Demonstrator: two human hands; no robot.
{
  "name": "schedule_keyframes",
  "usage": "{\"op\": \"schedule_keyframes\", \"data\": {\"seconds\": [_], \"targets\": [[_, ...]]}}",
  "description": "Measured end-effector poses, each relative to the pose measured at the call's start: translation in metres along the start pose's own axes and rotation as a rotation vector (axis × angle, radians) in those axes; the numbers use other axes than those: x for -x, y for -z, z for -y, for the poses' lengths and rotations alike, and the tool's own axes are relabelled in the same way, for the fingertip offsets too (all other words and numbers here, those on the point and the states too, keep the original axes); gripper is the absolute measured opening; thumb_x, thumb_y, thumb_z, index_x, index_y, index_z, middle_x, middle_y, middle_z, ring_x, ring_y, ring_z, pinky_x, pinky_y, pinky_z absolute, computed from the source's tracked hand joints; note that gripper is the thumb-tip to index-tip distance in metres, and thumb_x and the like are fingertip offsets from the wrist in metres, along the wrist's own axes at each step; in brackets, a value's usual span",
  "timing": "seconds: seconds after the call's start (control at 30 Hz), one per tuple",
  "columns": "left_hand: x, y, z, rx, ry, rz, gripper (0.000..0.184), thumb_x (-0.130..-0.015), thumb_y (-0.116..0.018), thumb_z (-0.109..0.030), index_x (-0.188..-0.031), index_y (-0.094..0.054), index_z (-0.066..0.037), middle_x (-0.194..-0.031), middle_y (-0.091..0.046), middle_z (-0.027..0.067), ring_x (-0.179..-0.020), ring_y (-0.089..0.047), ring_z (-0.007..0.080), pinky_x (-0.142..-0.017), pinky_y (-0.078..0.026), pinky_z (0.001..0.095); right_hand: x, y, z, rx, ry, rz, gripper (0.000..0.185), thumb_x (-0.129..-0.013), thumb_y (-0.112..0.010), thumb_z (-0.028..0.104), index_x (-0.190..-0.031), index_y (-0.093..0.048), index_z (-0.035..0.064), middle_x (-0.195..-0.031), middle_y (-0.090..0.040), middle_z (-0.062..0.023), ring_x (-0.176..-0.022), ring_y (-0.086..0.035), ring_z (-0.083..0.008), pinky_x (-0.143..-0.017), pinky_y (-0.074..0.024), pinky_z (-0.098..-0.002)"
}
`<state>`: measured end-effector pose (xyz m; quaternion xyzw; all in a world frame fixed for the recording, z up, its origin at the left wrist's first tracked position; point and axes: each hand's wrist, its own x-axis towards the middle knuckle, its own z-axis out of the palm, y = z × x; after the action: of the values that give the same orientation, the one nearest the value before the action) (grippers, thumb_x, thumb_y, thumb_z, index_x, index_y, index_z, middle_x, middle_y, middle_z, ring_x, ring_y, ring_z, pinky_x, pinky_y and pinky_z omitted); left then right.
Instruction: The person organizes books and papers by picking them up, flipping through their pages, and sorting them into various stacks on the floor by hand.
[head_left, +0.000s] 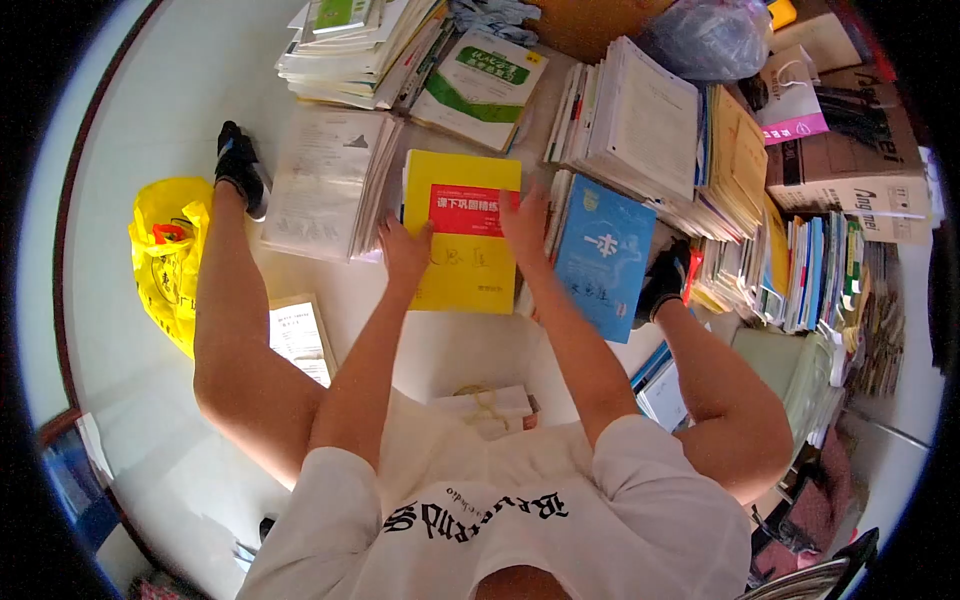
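Observation:
A yellow workbook (pixel 468 285) with a red title panel lies in front of me between my two hands. My left hand (pixel 405 252) grips its left edge, the thumb over the cover. At the right edge, my right hand (pixel 526 228) has its thumb on the cover and its fingers along the side; they look slightly blurred. Close to my right forearm is a blue workbook (pixel 603 255) on top of other books. Left of the yellow workbook stands a stack of white papers (pixel 325 180). Behind it lies a green-and-white book (pixel 480 88).
A tall book pile (pixel 360 50) stands at the back left, and a paper stack (pixel 645 120) at the back right. Rows of upright books (pixel 810 270) and a cardboard box (pixel 850 160) line the right. A yellow plastic bag (pixel 168 270) sits beside my left leg.

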<state>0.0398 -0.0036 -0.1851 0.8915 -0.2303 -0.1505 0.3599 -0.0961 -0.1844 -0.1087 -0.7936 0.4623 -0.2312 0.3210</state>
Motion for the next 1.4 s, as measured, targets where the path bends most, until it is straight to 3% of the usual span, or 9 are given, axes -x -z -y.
{"op": "schedule_keyframes", "data": {"seconds": [0.13, 0.43, 0.5, 0.7, 0.8, 0.93, 1.03, 1.2, 1.4], "targets": [[0.044, 0.044, -0.107, -0.295, -0.182, -0.126, 0.06, -0.091, -0.063, -0.021, -0.144, -0.041, -0.003, -0.152, -0.034, 0.0258, -0.143, -0.029, 0.042, -0.119, -0.02, 0.0525, -0.088, -0.014, 0.022, 0.002, 0.256, 0.019, 0.065, -0.09, -0.07, 0.029, -0.14, -0.041, -0.0023, -0.129, -0.051, -0.0264, -0.123, -0.05, -0.0419, -0.101, -0.043, -0.0482], [0.045, 0.028, -0.093, -0.279, -0.321, -0.078, 0.048, -0.09, -0.058, -0.014, -0.138, -0.052, -0.013, -0.156, -0.035, 0.0154, -0.146, -0.029, 0.0368, -0.12, -0.02, 0.0538, -0.174, -0.081, 0.022, 0.673, 0.645, 0.355, 0.072, -0.09, -0.069, 0.035, -0.144, -0.038, -0.0004, -0.144, -0.038, -0.0335, -0.13, -0.043, -0.0527, -0.107, -0.0425, -0.0526], [0.044, 0.027, -0.091, -0.258, -0.308, -0.092, 0.047, -0.089, -0.059, -0.015, -0.136, -0.053, -0.013, -0.155, -0.037, 0.0146, -0.146, -0.03, 0.0362, -0.12, -0.021, 0.0529, -0.186, -0.091, 0.016, 0.749, 0.79, 0.321, 0.074, -0.086, -0.07, 0.044, -0.137, -0.044, -0.0032, -0.143, -0.038, -0.0381, -0.124, -0.047, -0.0574, -0.088, -0.0535, -0.0621], [0.045, 0.026, -0.088, -0.247, -0.327, -0.097, 0.046, -0.089, -0.059, -0.014, -0.135, -0.053, -0.013, -0.155, -0.038, 0.0124, -0.146, -0.029, 0.0346, -0.12, -0.021, 0.0523, -0.202, -0.094, 0.002, 0.814, 0.98, 0.261, 0.055, -0.093, -0.06, 0.036, -0.132, -0.049, -0.0014, -0.124, -0.056, -0.0379, -0.101, -0.063, -0.0544, -0.076, -0.0591, -0.0558], [0.045, 0.029, -0.089, -0.223, -0.31, -0.087, 0.045, -0.089, -0.06, -0.015, -0.133, -0.054, -0.013, -0.154, -0.039, 0.0124, -0.146, -0.03, 0.0342, -0.12, -0.02, 0.0521, -0.197, -0.056, 0.062, 0.906, 0.708, 0.714, 0.053, -0.094, -0.057, 0.016, -0.143, -0.042, 0.0026, -0.118, -0.059, -0.0316, -0.106, -0.063, -0.0434, -0.083, -0.0563, -0.0488], [0.047, 0.028, -0.085, -0.212, -0.315, -0.104, 0.045, -0.089, -0.061, -0.015, -0.133, -0.054, -0.012, -0.153, -0.04, 0.0122, -0.146, -0.03, 0.0338, -0.121, -0.02, 0.0514, -0.195, -0.026, 0.08, 0.92, 0.668, 0.68, 0.05, -0.094, -0.053, 0.009, -0.143, -0.043, 0.0053, -0.104, -0.066, -0.0243, -0.093, -0.067, -0.0381, -0.075, -0.0566, -0.0467], [0.046, 0.027, -0.081, -0.219, -0.331, -0.117, 0.043, -0.089, -0.061, -0.015, -0.131, -0.055, -0.012, -0.153, -0.041, 0.0117, -0.146, -0.03, 0.0338, -0.121, -0.02, 0.0506, -0.209, 0.009, 0.064, 0.731, 0.909, 0.371, 0.044, -0.096, -0.05, 0.008, -0.14, -0.045, 0.0066, -0.095, -0.066, -0.0232, -0.079, -0.067, -0.0383, -0.067, -0.0545, -0.0478], [0.051, 0.029, -0.081, -0.175, -0.368, -0.17, 0.04, -0.087, -0.06, -0.012, -0.127, -0.056, -0.012, -0.151, -0.043, 0.0113, -0.144, -0.034, 0.0332, -0.12, -0.023, 0.0502, -0.195, 0.096, 0.098, 0.57, 0.521, 0.379, 0.036, -0.099, -0.048, 0.009, -0.135, -0.049, 0.0061, -0.083, -0.063, -0.0244, -0.068, -0.064, -0.04, -0.061, -0.048, -0.0521], [0.045, 0.028, -0.07, 0.136, -0.242, -0.225, 0.037, -0.087, -0.053, -0.003, -0.124, -0.057, -0.007, -0.132, -0.058, 0.0133, -0.129, -0.05, 0.0344, -0.109, -0.038, 0.0472, -0.069, 0.15, 0.086, 0.598, 0.961, 0.297, 0.041, -0.098, -0.045, 0.009, -0.139, -0.049, 0.0076, -0.133, -0.056, -0.0209, -0.109, -0.063, -0.0374, -0.084, -0.0558, -0.0469]]}}
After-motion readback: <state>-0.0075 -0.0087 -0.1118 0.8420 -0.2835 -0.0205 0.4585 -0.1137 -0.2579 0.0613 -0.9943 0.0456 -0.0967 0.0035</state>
